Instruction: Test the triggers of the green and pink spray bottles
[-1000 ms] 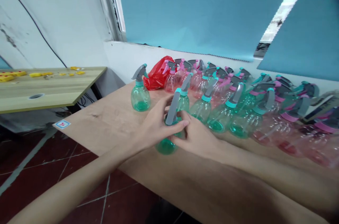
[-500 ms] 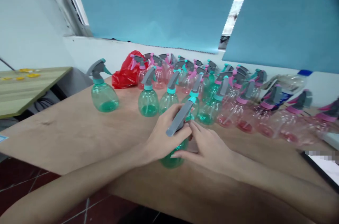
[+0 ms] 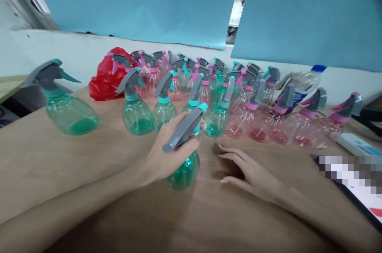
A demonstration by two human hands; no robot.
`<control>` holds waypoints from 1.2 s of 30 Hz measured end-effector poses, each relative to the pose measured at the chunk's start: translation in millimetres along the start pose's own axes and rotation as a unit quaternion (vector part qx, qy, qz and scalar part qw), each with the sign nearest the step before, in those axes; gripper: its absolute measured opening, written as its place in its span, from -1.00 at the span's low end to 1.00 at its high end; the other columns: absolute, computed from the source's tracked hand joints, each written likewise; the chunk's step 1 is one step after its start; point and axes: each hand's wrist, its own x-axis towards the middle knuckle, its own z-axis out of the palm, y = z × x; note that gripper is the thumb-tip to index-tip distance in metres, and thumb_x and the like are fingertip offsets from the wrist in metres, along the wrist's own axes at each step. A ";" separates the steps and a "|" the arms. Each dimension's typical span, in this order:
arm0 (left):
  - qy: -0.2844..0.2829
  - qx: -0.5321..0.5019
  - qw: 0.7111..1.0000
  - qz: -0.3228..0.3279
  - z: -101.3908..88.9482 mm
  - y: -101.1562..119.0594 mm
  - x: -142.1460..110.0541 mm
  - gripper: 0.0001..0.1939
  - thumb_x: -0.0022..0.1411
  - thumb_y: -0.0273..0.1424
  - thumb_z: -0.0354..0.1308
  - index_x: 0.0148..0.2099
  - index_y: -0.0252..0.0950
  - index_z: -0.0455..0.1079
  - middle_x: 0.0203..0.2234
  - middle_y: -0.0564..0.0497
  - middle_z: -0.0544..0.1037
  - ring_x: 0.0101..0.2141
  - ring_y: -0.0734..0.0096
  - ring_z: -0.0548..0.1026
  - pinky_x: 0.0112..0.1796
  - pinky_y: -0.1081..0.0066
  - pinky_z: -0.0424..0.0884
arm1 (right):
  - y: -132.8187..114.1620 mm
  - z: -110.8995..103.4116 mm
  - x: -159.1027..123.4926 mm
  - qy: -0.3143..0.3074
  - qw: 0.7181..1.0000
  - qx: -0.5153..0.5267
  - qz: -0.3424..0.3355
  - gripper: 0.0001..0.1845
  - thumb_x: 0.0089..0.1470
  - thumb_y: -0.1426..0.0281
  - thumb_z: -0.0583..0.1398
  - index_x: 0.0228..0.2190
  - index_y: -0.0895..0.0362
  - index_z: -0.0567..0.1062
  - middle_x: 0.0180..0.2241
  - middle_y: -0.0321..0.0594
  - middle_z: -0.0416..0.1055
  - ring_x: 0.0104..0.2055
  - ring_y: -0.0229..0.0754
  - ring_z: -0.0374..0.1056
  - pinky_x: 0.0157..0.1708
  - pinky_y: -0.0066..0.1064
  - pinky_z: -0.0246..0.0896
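My left hand is wrapped round the neck of a green spray bottle with a grey trigger head, near the middle of the view. The fingers cover its collar. To the right of that bottle, my right hand hovers over or rests on the table with fingers apart and nothing in them. Just behind the held bottle stand several more green spray bottles, one of them to the left. Another green spray bottle stands by itself at the far left. Pink spray bottles, such as this one, line the right side.
A red plastic bag lies at the back left. Behind the pink row is a clear bottle with a blue cap. At the right edge lie a white and blue box and a dark-edged flat object on the wooden table.
My right hand has let go of the green spray bottle and moved off to the right. My left hand keeps its hold. The view has shifted toward the right.
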 end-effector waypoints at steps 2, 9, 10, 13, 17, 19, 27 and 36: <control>-0.004 0.001 1.000 -0.005 0.2 -0.1 2.2 -0.80 0.08 -0.50 0.01 -0.22 -0.19 0.32 -0.45 0.13 0.41 -0.44 0.41 0.39 -0.37 0.40 0.34 | 2.7 1.9 -1.1 0.001 1.000 0.003 0.003 -0.44 0.12 0.07 0.17 0.08 0.06 0.29 0.22 -0.04 0.18 0.25 0.01 0.12 0.18 -0.07 0.13; -0.002 0.006 1.000 -0.006 -0.6 -0.8 4.3 -0.82 0.05 -0.50 0.02 -0.27 -0.15 0.32 -0.42 0.14 0.45 -0.40 0.39 0.43 -0.34 0.40 0.39 | 5.6 8.1 7.0 0.000 1.000 -0.004 -0.028 -0.36 0.11 0.07 0.18 0.16 0.03 0.23 0.27 -0.08 0.12 0.31 0.02 0.01 0.24 0.00 0.00; 0.000 0.010 1.000 -0.009 -0.7 -0.8 4.4 -0.81 0.04 -0.50 0.02 -0.28 -0.14 0.31 -0.45 0.15 0.43 -0.43 0.40 0.42 -0.38 0.42 0.38 | 6.1 8.2 7.9 -0.003 0.999 -0.004 -0.032 -0.35 0.12 0.07 0.18 0.17 0.03 0.23 0.27 -0.08 0.11 0.31 0.01 0.01 0.24 -0.01 -0.01; 0.000 0.014 1.000 -0.023 -1.0 1.1 5.4 -0.82 0.02 -0.51 0.02 -0.31 -0.14 0.28 -0.52 0.17 0.37 -0.52 0.44 0.34 -0.47 0.44 0.33 | 8.2 7.6 8.8 -0.007 0.999 0.000 -0.036 -0.33 0.12 0.07 0.18 0.18 0.04 0.21 0.27 -0.08 0.11 0.31 0.00 0.01 0.25 -0.02 -0.01; -0.002 -0.003 0.999 -0.039 1.2 8.3 9.1 -0.91 0.02 -0.44 0.05 -0.35 -0.16 0.29 -0.51 0.15 0.37 -0.54 0.45 0.29 -0.51 0.45 0.33 | 10.7 7.0 8.3 -0.013 0.999 0.006 -0.032 -0.29 0.13 0.08 0.17 0.23 0.03 0.14 0.28 -0.09 0.09 0.32 0.00 -0.01 0.24 0.00 -0.01; 0.007 -0.008 0.999 -0.052 3.5 11.0 11.2 -0.93 0.03 -0.41 0.05 -0.36 -0.16 0.31 -0.54 0.14 0.36 -0.55 0.44 0.29 -0.52 0.45 0.32 | 10.6 6.4 8.5 -0.016 0.999 0.010 -0.028 -0.26 0.13 0.08 0.17 0.25 0.01 0.10 0.29 -0.10 0.08 0.32 0.00 -0.02 0.24 0.02 -0.01; -0.051 -0.014 0.998 -0.035 9.4 -4.5 15.2 -0.54 0.11 -0.43 0.07 0.08 -0.05 0.29 -0.46 0.12 0.47 -0.57 0.42 0.35 -0.50 0.41 0.36 | 8.6 3.6 10.1 -0.023 0.999 0.019 -0.032 -0.23 0.14 0.11 0.18 0.28 0.00 0.03 0.30 -0.13 0.04 0.33 0.03 -0.07 0.25 0.06 -0.06; -0.081 -0.035 0.995 -0.045 9.6 -7.9 14.9 -0.54 0.19 -0.40 0.08 0.15 -0.10 0.21 -0.40 0.10 0.49 -0.52 0.43 0.44 -0.47 0.42 0.41 | 10.7 4.4 9.1 -0.026 0.999 0.024 -0.033 -0.24 0.15 0.13 0.17 0.28 0.00 0.02 0.29 -0.15 0.06 0.34 0.02 -0.08 0.25 0.05 -0.05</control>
